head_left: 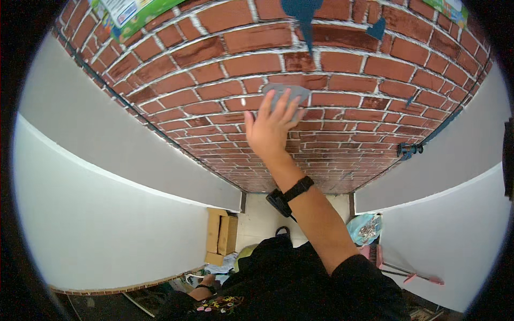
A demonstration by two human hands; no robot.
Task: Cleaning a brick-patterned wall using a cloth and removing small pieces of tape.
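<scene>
My right hand [273, 124] lies spread against a door or wall panel with a red brick pattern [337, 62], pressing a grey cloth [300, 94] flat to it. A black band is on that wrist. Low on the left, my left hand [209, 281] is partly hidden beside my dark clothing, near a white loop-like thing; whether it grips anything cannot be told. Dark blue patches [303, 10] mark the brick surface above the cloth. Green printed sheets [136, 20] show at its upper edge.
A dark door handle or latch [408, 150] sits at the right edge. Below stand a cardboard box [228, 234], a black object [279, 202], a blue plastic bag [364, 228] and a pink broom [375, 257]. White-grey walls flank both sides.
</scene>
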